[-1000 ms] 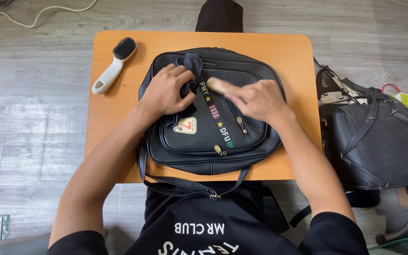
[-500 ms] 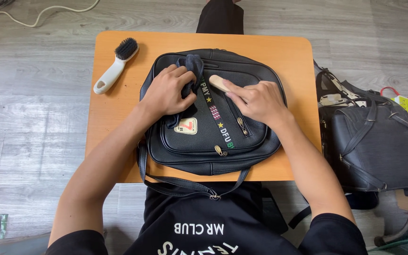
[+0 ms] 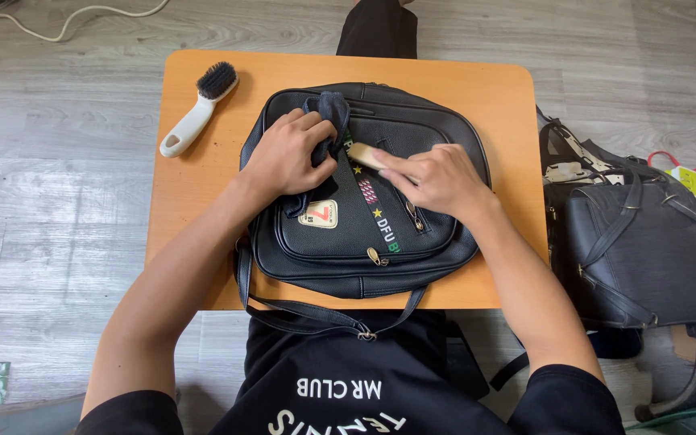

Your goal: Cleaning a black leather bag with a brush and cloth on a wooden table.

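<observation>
A black leather backpack (image 3: 412,129) lies flat on a small orange table (image 3: 203,193). My left hand (image 3: 287,157) presses on the bag's upper left and grips a dark cloth (image 3: 333,109) bunched against it. My right hand (image 3: 432,177) rests on the middle of the bag and holds a small wooden-handled brush (image 3: 364,155), its pale end pointing left toward the left hand. A striped band with stars and a tan patch (image 3: 319,214) run across the front pocket.
A white-handled brush with black bristles (image 3: 197,110) lies at the table's back left corner. Another black bag (image 3: 646,258) sits on the floor to the right, with colourful items behind it. A cable (image 3: 58,32) trails on the grey wood floor at top left.
My right hand has slid the small brush left and slightly down across the bag's top. The left hand stays on the cloth.
</observation>
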